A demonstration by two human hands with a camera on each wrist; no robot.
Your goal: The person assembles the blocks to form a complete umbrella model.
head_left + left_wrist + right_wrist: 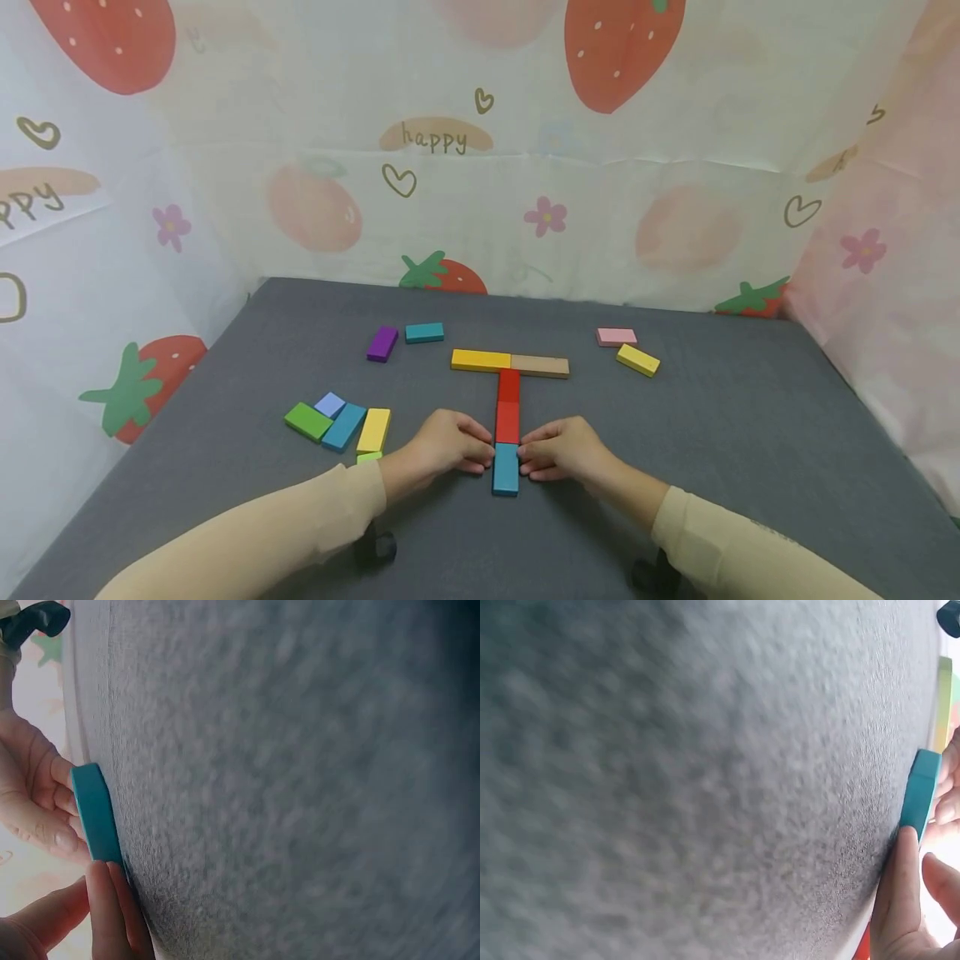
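Observation:
A blue block (pixel 506 469) lies flat at the near end of a T-shaped row of blocks. It adjoins a red block (pixel 507 423), with another red block (pixel 509 385) beyond that. Across the top run a yellow block (pixel 481 360) and a tan block (pixel 540 366), end to end. From the left side, my left hand (pixel 448 444) touches the blue block with its fingertips. My right hand (pixel 562 450) touches the opposite side. Both wrist views show fairly straight fingers against the teal-looking block (pixel 96 814), the thumbs held apart from them.
Left of my hands sit a green block (pixel 308 422), a blue block (pixel 344 427), a yellow block (pixel 373 431) and others. Farther back are a purple block (pixel 382 343) and a teal block (pixel 424 332). Pink (pixel 617 337) and yellow (pixel 638 360) blocks lie back right. Printed cloth surrounds the grey table.

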